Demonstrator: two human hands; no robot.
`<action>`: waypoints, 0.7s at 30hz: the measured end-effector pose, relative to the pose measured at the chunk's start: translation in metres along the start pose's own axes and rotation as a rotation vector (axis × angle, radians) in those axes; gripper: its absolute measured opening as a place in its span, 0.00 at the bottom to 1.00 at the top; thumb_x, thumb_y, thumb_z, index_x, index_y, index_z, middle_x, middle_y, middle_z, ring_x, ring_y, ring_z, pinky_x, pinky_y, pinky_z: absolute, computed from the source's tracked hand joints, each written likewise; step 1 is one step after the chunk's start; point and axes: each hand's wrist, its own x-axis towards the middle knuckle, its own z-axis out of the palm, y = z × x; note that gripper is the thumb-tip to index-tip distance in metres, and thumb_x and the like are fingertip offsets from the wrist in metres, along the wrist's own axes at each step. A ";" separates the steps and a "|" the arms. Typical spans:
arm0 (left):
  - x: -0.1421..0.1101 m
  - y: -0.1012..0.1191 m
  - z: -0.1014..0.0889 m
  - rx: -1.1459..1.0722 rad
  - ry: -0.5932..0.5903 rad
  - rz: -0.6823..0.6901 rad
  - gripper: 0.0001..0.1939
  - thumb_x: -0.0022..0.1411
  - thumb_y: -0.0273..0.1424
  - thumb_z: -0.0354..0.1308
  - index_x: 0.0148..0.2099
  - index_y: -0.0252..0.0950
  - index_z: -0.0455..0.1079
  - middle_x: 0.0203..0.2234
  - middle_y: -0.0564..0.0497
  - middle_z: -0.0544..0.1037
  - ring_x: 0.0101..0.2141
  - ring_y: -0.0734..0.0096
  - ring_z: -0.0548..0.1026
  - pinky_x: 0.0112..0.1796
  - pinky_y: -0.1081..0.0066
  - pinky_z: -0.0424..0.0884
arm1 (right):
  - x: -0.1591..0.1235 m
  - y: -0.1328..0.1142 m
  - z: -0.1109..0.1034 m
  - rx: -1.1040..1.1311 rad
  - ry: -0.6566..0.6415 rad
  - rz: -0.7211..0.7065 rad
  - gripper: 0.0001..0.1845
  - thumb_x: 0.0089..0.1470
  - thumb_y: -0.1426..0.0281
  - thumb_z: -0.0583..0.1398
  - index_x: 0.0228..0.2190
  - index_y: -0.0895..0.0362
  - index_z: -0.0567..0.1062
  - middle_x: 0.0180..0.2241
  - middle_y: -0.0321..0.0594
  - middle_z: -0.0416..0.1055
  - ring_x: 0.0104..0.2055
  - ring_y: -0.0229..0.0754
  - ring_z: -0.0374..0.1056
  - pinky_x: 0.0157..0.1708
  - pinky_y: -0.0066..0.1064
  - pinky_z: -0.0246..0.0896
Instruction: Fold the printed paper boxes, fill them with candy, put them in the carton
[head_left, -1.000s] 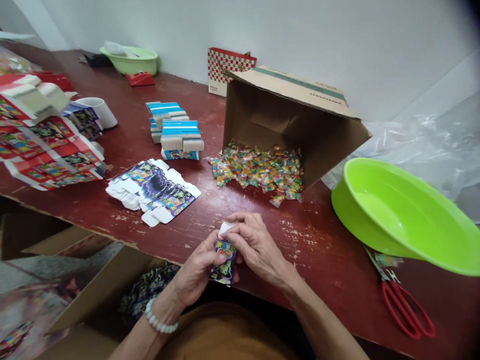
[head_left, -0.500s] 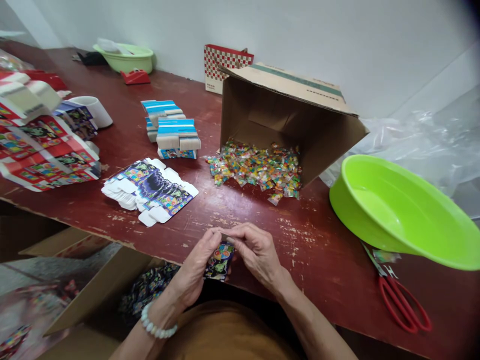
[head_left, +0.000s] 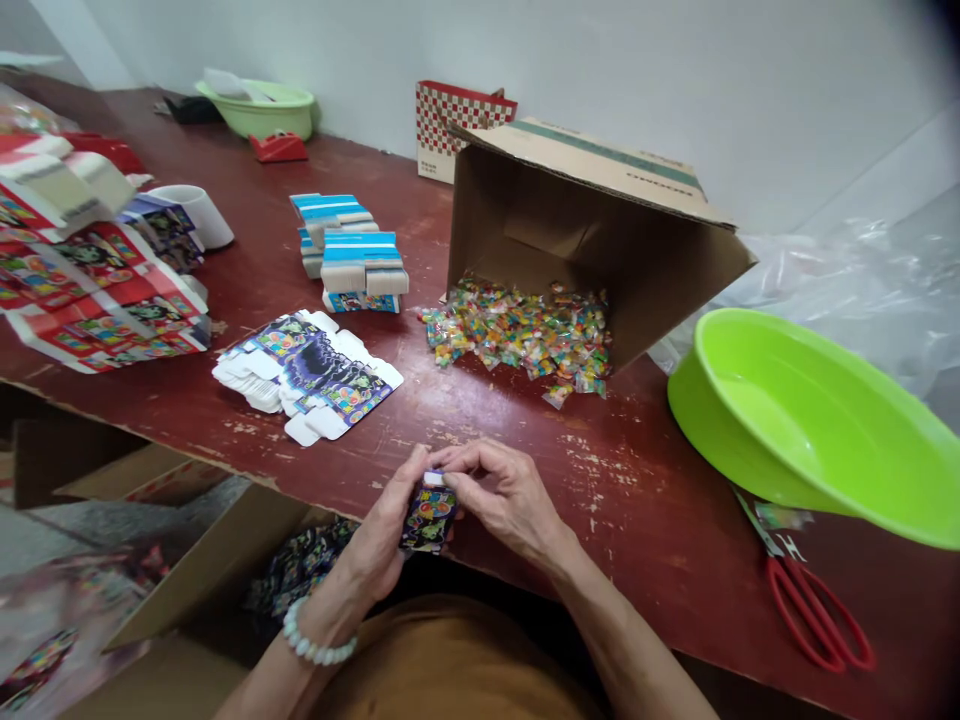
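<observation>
A small dark printed candy box (head_left: 430, 518) is held near the table's front edge, a white flap showing at its top. My left hand (head_left: 384, 525) is closed round its left side. My right hand (head_left: 504, 497) is closed too, thumb and fingers pinching at the box's top flap. Beyond them on the left lies a stack of flat printed box blanks (head_left: 330, 375). Small clear packets of colourful candy (head_left: 517, 335) spill out of a cardboard carton (head_left: 637, 290) lying on its side. What the box holds inside is hidden.
A green basin (head_left: 810, 430) and red-handled scissors (head_left: 817, 610) are on the right. Blue-topped stacks of cartons (head_left: 364, 265) and red printed blanks (head_left: 112, 290) stand to the left. Below the edge, an open carton (head_left: 202, 570) holds many dark printed boxes (head_left: 300, 570).
The box's top has tilted into view, and a white flap now shows under my right thumb. Both hands have shifted slightly left and up. The view has moved a little.
</observation>
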 end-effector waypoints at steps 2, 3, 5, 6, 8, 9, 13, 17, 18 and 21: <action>0.000 0.003 -0.002 -0.034 0.035 0.013 0.16 0.59 0.38 0.62 0.47 0.34 0.76 0.28 0.49 0.82 0.22 0.69 0.76 0.22 0.72 0.72 | -0.001 0.001 0.000 -0.089 -0.041 -0.130 0.04 0.58 0.71 0.61 0.32 0.55 0.78 0.41 0.43 0.78 0.45 0.41 0.72 0.48 0.35 0.66; 0.000 0.003 -0.003 -0.052 0.044 0.022 0.15 0.58 0.35 0.63 0.46 0.34 0.76 0.30 0.49 0.82 0.23 0.69 0.76 0.22 0.72 0.73 | -0.002 0.002 0.001 -0.106 -0.060 -0.155 0.04 0.59 0.71 0.62 0.34 0.55 0.78 0.43 0.43 0.77 0.47 0.41 0.72 0.50 0.35 0.65; 0.000 0.003 -0.005 -0.072 0.031 0.039 0.15 0.57 0.33 0.61 0.46 0.34 0.76 0.32 0.48 0.82 0.25 0.68 0.77 0.24 0.72 0.73 | -0.004 0.004 0.006 -0.110 -0.086 -0.165 0.05 0.58 0.73 0.62 0.37 0.54 0.78 0.47 0.43 0.74 0.50 0.40 0.70 0.50 0.34 0.65; -0.002 0.002 -0.008 -0.065 0.021 0.049 0.16 0.57 0.33 0.60 0.47 0.35 0.76 0.33 0.48 0.82 0.26 0.68 0.77 0.25 0.72 0.73 | -0.005 0.006 0.010 -0.110 -0.100 -0.161 0.06 0.58 0.74 0.62 0.38 0.54 0.77 0.48 0.43 0.73 0.50 0.40 0.70 0.50 0.34 0.64; -0.007 -0.001 -0.017 0.001 0.021 0.081 0.18 0.58 0.35 0.59 0.50 0.36 0.75 0.36 0.47 0.82 0.28 0.66 0.77 0.27 0.72 0.73 | -0.005 0.010 0.020 -0.099 -0.146 -0.147 0.05 0.57 0.74 0.62 0.36 0.54 0.77 0.48 0.43 0.73 0.49 0.40 0.70 0.49 0.34 0.64; -0.012 -0.002 -0.024 0.059 0.048 0.108 0.18 0.58 0.36 0.60 0.50 0.37 0.74 0.38 0.47 0.82 0.30 0.65 0.78 0.28 0.71 0.73 | -0.004 0.012 0.026 -0.081 -0.181 -0.128 0.03 0.57 0.74 0.63 0.34 0.55 0.77 0.47 0.42 0.73 0.48 0.40 0.70 0.48 0.33 0.65; -0.040 -0.003 -0.077 0.401 0.301 0.140 0.21 0.56 0.38 0.62 0.51 0.41 0.72 0.34 0.51 0.83 0.31 0.61 0.78 0.30 0.71 0.71 | 0.023 0.029 0.040 -0.055 -0.232 0.040 0.05 0.57 0.66 0.64 0.33 0.54 0.77 0.38 0.38 0.75 0.39 0.39 0.71 0.40 0.32 0.66; -0.064 0.010 -0.131 0.886 0.474 0.201 0.24 0.60 0.48 0.57 0.56 0.45 0.70 0.38 0.50 0.83 0.42 0.53 0.78 0.43 0.62 0.71 | 0.085 0.046 0.049 -0.270 0.011 0.121 0.13 0.58 0.67 0.62 0.46 0.55 0.74 0.41 0.42 0.73 0.41 0.43 0.70 0.44 0.37 0.64; -0.064 0.014 -0.137 1.004 0.522 0.261 0.26 0.60 0.50 0.55 0.56 0.45 0.69 0.42 0.48 0.82 0.44 0.51 0.78 0.46 0.59 0.71 | 0.101 0.049 0.052 -0.338 0.048 0.113 0.15 0.58 0.67 0.62 0.47 0.55 0.73 0.45 0.45 0.71 0.45 0.46 0.69 0.47 0.40 0.63; -0.048 0.029 -0.136 1.330 0.641 0.591 0.28 0.62 0.50 0.52 0.59 0.42 0.67 0.52 0.41 0.76 0.51 0.46 0.74 0.52 0.52 0.66 | 0.134 0.055 0.065 -0.509 0.102 0.184 0.20 0.54 0.63 0.66 0.47 0.55 0.73 0.50 0.51 0.66 0.53 0.56 0.63 0.51 0.49 0.58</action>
